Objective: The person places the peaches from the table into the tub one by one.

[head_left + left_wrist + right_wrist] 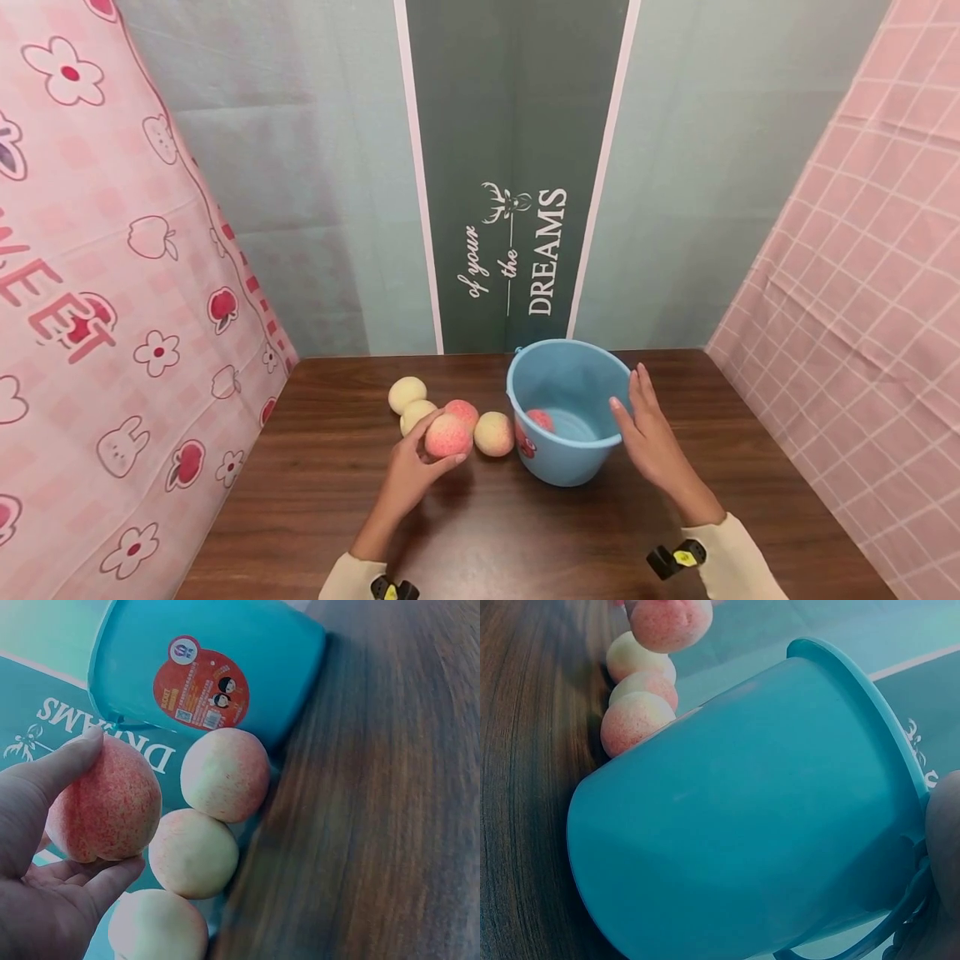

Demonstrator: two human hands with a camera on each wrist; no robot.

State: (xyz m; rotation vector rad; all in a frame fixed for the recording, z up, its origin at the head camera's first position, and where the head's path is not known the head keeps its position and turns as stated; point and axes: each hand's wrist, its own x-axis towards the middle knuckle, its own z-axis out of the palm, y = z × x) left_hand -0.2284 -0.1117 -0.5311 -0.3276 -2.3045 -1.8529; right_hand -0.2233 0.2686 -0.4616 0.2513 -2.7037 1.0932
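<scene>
My left hand (411, 473) grips a reddish peach (448, 437), thumb on one side and fingers on the other; the left wrist view shows the peach (109, 799) raised above the table. Behind and beside it lie several pale and pink peaches, one of them a yellowish peach (494, 434) close to the bucket. The blue bucket (566, 467) stands upright with a red peach (540, 420) inside. My right hand (654, 437) has its fingers straight against the bucket's right rim. In the right wrist view the bucket's side (742, 810) fills most of the picture.
The brown wooden table (315, 500) carries everything. A grey-green cloth (330, 208) with white lettering hangs at the back. Pink patterned cloths (172, 292) stand at the left and right sides. A red label (201, 684) is on the bucket, and its blue handle (870, 937) hangs down.
</scene>
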